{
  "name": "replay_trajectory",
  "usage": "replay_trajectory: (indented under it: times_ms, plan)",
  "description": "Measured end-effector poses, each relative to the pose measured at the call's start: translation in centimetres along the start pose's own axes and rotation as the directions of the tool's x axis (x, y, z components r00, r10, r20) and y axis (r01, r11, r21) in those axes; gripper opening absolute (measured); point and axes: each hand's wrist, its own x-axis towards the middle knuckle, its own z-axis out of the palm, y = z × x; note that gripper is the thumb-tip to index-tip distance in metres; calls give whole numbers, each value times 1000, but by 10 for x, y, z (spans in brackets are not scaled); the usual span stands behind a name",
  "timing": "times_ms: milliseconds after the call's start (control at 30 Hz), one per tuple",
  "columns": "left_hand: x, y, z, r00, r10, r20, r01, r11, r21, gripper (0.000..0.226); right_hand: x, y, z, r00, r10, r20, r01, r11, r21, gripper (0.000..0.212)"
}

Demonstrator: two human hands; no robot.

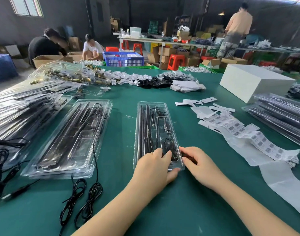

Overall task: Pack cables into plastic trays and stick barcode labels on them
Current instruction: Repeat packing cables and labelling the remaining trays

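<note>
Resting on the near end of the clear plastic tray (156,133), your left hand (154,167) lies with fingers fairly straight on the lid and thumb hooked under the near edge. Your right hand (199,165) sits at the tray's near right corner, fingers curled against the rim; whether it actually pinches the rim, I cannot tell. Inside the tray: black rods and a coiled cable.

Bare green table (188,210) lies in front of and between your forearms. Left of the tray: a stack of filled trays (69,138); two bundled black cables (81,200) lie loose near it. Right: strip of barcode labels (244,133), print too small to read. Farther right, another tray stack (280,114); behind it, a white box (253,80).

Room beyond: cardboard boxes, red stools (175,61), a blue crate (123,58), three people working.
</note>
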Motion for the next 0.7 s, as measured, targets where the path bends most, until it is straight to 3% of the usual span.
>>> replay_trajectory:
  times_ms: [133, 233, 333, 467, 533, 600, 633, 700]
  plan:
    - [0, -6, 0, 1000, 20, -9, -20, 999, -29, 59, 7, -2, -1, 999, 40, -34, -41, 999, -17, 34]
    - [0, -12, -4, 1000, 30, -1, -30, 997, -76, 57, 15, 9, -24, 978, 69, -198, -106, 978, -181, 35]
    - [-1, -10, -5, 999, 31, -5, -32, 996, -84, 56, 23, 33, -63, 937, 157, -313, -283, 866, -413, 43]
    - [-3, -8, -3, 999, 34, -26, -35, 997, -71, 60, 39, 59, -124, 866, 222, -448, -433, 782, -449, 43]
    - [-4, -7, -1, 999, 27, -35, -29, 998, -52, 61, 45, 76, -156, 785, 356, -507, -596, 655, -464, 57]
    - [-5, -7, 0, 999, 32, -35, -33, 999, -34, 62, 46, 93, -181, 690, 565, -452, -722, 490, -488, 86]
    - [-5, -8, 0, 999, 32, -35, -33, 999, -31, 63, 45, 99, -186, 667, 650, -363, -735, 495, -464, 95]
    - [-3, -9, -3, 998, 35, -45, -37, 999, -35, 62, 42, 104, -180, 678, 723, -133, -729, 638, -248, 97]
